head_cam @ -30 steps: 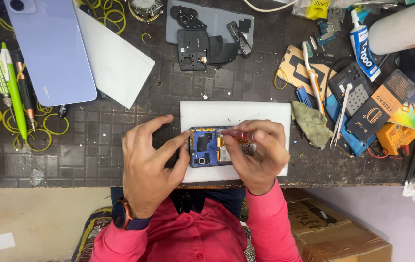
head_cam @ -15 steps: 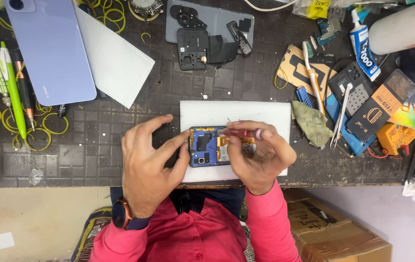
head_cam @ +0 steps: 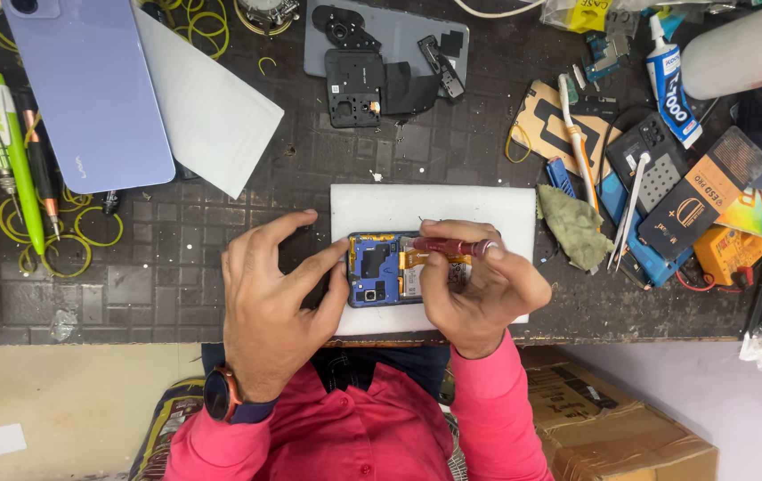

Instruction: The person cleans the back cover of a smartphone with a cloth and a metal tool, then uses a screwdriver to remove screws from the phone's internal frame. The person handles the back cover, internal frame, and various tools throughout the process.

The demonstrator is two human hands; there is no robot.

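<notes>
1. The opened phone point(head_cam: 383, 269), its back off and blue inner frame showing, lay on a white mat point(head_cam: 372, 203) near the front edge of the workbench point(head_cam: 176, 294), about midway along it.
2. The left hand point(head_cam: 267, 303) pressed against the phone's left side, thumb and forefinger pinching its upper and lower edges; the other fingers were spread loosely over the bench; a watch sat on that wrist.
3. The right hand point(head_cam: 479, 289) was closed around a red-handled screwdriver point(head_cam: 452, 247), held almost level, its tip pointing left into the phone's middle; the tip itself was too small to make out.
4. A greenish cloth point(head_cam: 572, 224) lay touching the mat's right edge; white tweezers point(head_cam: 628, 209), a toothbrush point(head_cam: 577, 134) and a glue tube point(head_cam: 673, 82) lay towards the back right corner.
5. A lilac back cover point(head_cam: 87, 98) and a white sheet point(head_cam: 207, 111) lay at the back left, with green pens point(head_cam: 12, 156) just beside; black inner covers point(head_cam: 359, 80) rested on a grey panel at the back edge.
6. Judging by the flat angle of the driver, the tip could have slipped out of a screw head and scored the board or the orange flex just beside it; the phone might also have skated on the smooth mat if the left pinch had loosened; a freed screw could easily have rolled off among the clutter.
</notes>
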